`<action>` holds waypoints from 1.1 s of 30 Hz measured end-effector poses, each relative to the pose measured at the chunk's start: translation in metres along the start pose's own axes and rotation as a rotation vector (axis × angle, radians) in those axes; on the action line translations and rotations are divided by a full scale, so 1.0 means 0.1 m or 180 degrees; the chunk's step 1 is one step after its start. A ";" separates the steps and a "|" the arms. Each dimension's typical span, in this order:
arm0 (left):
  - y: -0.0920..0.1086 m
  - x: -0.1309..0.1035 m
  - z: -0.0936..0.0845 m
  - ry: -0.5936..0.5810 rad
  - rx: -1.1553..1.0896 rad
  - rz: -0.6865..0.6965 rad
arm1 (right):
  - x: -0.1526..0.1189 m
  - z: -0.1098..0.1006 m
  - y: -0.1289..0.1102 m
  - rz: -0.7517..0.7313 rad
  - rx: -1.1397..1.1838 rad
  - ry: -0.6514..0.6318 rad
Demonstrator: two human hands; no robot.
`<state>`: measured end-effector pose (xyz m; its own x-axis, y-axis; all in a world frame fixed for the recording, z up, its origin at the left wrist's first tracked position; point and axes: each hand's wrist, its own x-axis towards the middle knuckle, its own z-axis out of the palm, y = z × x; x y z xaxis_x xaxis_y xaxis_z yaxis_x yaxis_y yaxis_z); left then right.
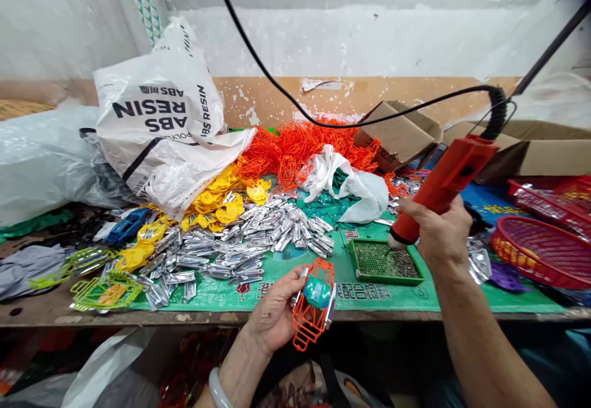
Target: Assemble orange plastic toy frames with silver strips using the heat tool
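My left hand (279, 309), a pale bangle at its wrist, grips an orange plastic toy car frame (307, 325) by its left side, just in front of the table edge. A green domed piece (318, 291) sits in the frame, with silver strips along its sides. My right hand (446, 236) is wrapped round a red electric screwdriver (446, 177), tilted with its tip down. That tip is over a green screw tray (388, 279), whose perforated plate has many small screws towards its right side. Whether the tip touches a screw I cannot tell.
Silver parts (249, 236), yellow pieces (221, 205) and orange frames (295, 149) lie heaped behind my left hand. A white resin sack (161, 119) stands at left. Red baskets (540, 254) and cardboard boxes (401, 131) are at right. A black cable (286, 103) hangs across.
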<state>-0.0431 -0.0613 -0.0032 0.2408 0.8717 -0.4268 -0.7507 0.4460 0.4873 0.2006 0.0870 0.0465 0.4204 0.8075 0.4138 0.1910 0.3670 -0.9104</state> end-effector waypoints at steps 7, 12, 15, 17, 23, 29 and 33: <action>-0.01 -0.15 -0.11 0.0163 -0.0128 0.0060 | 0.15 -0.05 -0.09 -0.0007 -0.0147 0.0259; 0.04 -0.20 -0.13 0.0266 -0.0141 0.0195 | 0.15 -0.12 -0.13 -0.0066 -0.0445 0.0322; 0.06 -0.23 -0.14 0.0126 -0.0073 0.0326 | 0.15 -0.15 -0.07 -0.0019 -0.0637 0.0311; 0.06 -0.24 -0.16 0.0042 -0.0030 0.0402 | 0.13 -0.15 -0.03 -0.0029 -0.0769 0.0358; 0.08 -0.26 -0.24 0.0097 -0.0064 0.0559 | -0.16 -0.08 0.04 -0.0686 -0.1163 0.0745; 0.18 -0.33 -0.25 0.0462 -0.0227 0.0620 | -0.47 0.48 0.23 -0.1931 -0.1477 -0.0653; 0.23 -0.37 -0.28 0.0446 -0.0524 0.0696 | -0.60 1.18 0.28 -0.1953 -0.1639 -0.1706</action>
<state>-0.0863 -0.0891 0.0027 -0.0159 0.9018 -0.4318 -0.8678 0.2021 0.4540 0.0763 0.1031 -0.0043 -0.3190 0.6929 0.6466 0.6622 0.6510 -0.3710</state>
